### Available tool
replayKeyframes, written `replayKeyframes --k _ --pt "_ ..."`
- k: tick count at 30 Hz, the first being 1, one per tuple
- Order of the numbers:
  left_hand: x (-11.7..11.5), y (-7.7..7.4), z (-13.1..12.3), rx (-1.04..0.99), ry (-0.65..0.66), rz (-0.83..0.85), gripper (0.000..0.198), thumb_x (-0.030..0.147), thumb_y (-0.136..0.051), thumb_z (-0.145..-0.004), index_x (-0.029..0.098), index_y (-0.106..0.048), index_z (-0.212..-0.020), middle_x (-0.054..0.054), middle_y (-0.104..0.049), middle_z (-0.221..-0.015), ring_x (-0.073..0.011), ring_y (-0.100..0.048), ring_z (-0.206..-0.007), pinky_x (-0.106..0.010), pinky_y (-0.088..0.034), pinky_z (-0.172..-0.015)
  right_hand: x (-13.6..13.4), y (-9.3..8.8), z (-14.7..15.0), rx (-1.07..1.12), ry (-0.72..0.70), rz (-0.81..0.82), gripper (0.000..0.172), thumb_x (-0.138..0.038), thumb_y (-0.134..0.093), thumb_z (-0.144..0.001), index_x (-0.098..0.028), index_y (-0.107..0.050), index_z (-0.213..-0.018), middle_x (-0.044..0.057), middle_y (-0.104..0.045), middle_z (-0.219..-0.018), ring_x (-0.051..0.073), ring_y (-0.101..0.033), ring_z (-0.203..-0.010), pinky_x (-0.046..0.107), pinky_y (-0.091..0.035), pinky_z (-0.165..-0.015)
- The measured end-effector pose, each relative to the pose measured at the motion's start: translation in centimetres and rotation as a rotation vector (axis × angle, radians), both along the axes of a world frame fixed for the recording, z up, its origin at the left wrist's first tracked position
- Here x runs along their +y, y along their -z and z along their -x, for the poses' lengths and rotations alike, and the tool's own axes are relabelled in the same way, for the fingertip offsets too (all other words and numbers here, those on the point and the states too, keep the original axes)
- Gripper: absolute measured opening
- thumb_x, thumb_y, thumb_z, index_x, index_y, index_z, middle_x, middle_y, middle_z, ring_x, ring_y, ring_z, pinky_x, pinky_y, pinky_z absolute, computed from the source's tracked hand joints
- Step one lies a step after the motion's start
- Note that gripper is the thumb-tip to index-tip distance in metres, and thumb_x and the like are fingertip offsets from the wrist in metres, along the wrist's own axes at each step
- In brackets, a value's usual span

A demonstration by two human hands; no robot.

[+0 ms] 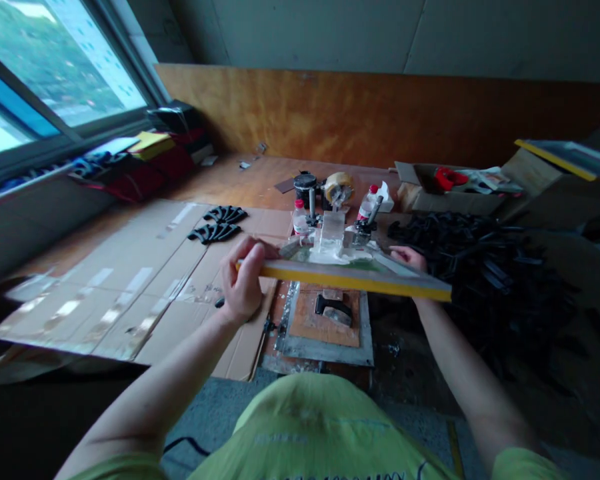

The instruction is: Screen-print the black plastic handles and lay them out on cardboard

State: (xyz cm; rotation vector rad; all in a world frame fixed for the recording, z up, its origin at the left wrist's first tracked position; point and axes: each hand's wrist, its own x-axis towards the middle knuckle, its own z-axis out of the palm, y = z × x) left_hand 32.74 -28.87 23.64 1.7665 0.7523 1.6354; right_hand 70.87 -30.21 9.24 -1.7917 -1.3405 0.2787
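Observation:
A screen-printing frame (353, 279) with a yellow front edge is raised and tilted over the work base. My left hand (243, 279) is closed around its left side. At the right side, my right hand (411, 258) grips the frame, its fingers partly hidden behind it. White ink (325, 255) lies on the screen near a pale block-shaped tool (333, 227). Beneath the frame, a curved black piece (334, 307) rests on a brown board (300, 327), which sits on a grey metal plate (325, 352).
Two rows of black pieces (216, 230) lie on flattened cardboard (145, 267) at the left. A big heap of black pieces (485, 267) covers the right. Behind are clamps (364, 227), red-capped bottles (299, 217), a tape roll (339, 188) and an open carton (435, 197).

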Motion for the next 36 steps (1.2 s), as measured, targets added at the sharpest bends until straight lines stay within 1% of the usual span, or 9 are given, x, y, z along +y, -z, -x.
replayKeyframes --k 3,6,9,11,17,22,28,33,36 --pt "-2.9 3.6 1.8 0.030 0.126 -0.013 0.030 0.032 -0.045 -0.095 0.019 -0.062 -0.074 -0.004 -0.066 -0.075 -0.0194 -0.066 -0.082 -0.041 -0.053 -0.087 1.8 -4.0 0.8 -0.035 -0.090 -0.138 0.044 -0.045 -0.056 -0.087 -0.017 -0.067 -0.119 0.010 -0.068 -0.109 0.022 -0.064 -0.090 0.038 -0.054 -0.079" --pt "-5.0 6.9 3.5 0.165 0.148 -0.044 0.026 0.028 -0.045 -0.094 0.018 -0.065 -0.080 -0.008 -0.072 -0.093 -0.0215 -0.066 -0.092 -0.047 -0.048 -0.098 3.7 -7.2 5.2 -0.285 -0.313 -0.170 0.057 -0.045 -0.070 -0.080 -0.020 -0.060 -0.130 0.011 -0.058 -0.128 0.026 -0.057 -0.111 0.044 -0.051 -0.092" --pt "-6.1 9.1 4.4 0.227 0.136 -0.045 0.027 0.028 -0.044 -0.094 0.018 -0.065 -0.079 -0.009 -0.072 -0.096 -0.0218 -0.066 -0.092 -0.050 -0.047 -0.101 5.2 -8.7 9.8 -0.537 -0.452 -0.116 0.060 -0.045 -0.080 -0.073 -0.018 -0.063 -0.124 0.012 -0.058 -0.122 0.031 -0.051 -0.116 0.047 -0.044 -0.100" --pt "-6.4 9.9 4.5 0.218 0.122 -0.037 0.028 0.027 -0.044 -0.094 0.018 -0.065 -0.077 -0.009 -0.071 -0.095 -0.0214 -0.066 -0.090 -0.051 -0.047 -0.101 5.6 -9.0 11.8 -0.628 -0.480 -0.042 0.054 -0.047 -0.081 -0.071 -0.017 -0.066 -0.113 0.011 -0.062 -0.109 0.029 -0.054 -0.107 0.044 -0.045 -0.094" --pt "-6.6 10.3 4.0 0.205 0.110 -0.033 0.032 0.026 -0.042 -0.094 0.018 -0.064 -0.074 -0.009 -0.071 -0.090 -0.0209 -0.065 -0.087 -0.050 -0.047 -0.099 3.6 -9.5 13.9 -0.690 -0.518 0.304 0.038 -0.050 -0.077 -0.076 -0.017 -0.068 -0.091 0.005 -0.066 -0.081 0.020 -0.060 -0.078 0.027 -0.041 -0.071" --pt "-6.4 9.8 3.6 0.140 0.110 -0.052 0.032 0.023 -0.041 -0.094 0.019 -0.065 -0.072 -0.007 -0.069 -0.084 -0.0198 -0.065 -0.082 -0.048 -0.048 -0.095 1.1 -10.2 14.4 -0.633 -0.668 0.216 0.033 -0.044 -0.077 -0.078 -0.019 -0.069 -0.098 0.005 -0.066 -0.087 0.019 -0.061 -0.080 0.026 -0.040 -0.071" --pt "-6.4 9.4 3.3 0.138 0.089 -0.059 0.035 0.025 -0.042 -0.093 0.019 -0.064 -0.068 -0.006 -0.069 -0.077 -0.0197 -0.065 -0.078 -0.046 -0.049 -0.091 -0.6 -11.4 13.7 -0.556 -0.809 0.195 0.029 -0.044 -0.079 -0.076 -0.019 -0.067 -0.084 0.003 -0.062 -0.082 0.018 -0.058 -0.079 0.027 -0.039 -0.070" --pt "-6.2 9.3 3.3 0.155 0.073 -0.035 0.036 0.027 -0.041 -0.094 0.019 -0.064 -0.067 -0.006 -0.069 -0.077 -0.0199 -0.065 -0.078 -0.046 -0.049 -0.091 0.5 -13.2 12.2 -0.375 -0.965 0.249 0.028 -0.043 -0.078 -0.076 -0.018 -0.068 -0.084 -0.001 -0.062 -0.079 0.015 -0.057 -0.074 0.025 -0.038 -0.069" --pt "-5.9 9.0 3.3 0.135 0.072 -0.034 0.033 0.026 -0.041 -0.094 0.020 -0.063 -0.070 -0.006 -0.069 -0.079 -0.0196 -0.065 -0.080 -0.046 -0.049 -0.092 2.6 -13.2 11.0 -0.304 -0.864 0.235 0.035 -0.047 -0.076 -0.075 -0.016 -0.069 -0.089 -0.004 -0.060 -0.072 0.013 -0.055 -0.068 0.023 -0.036 -0.066"
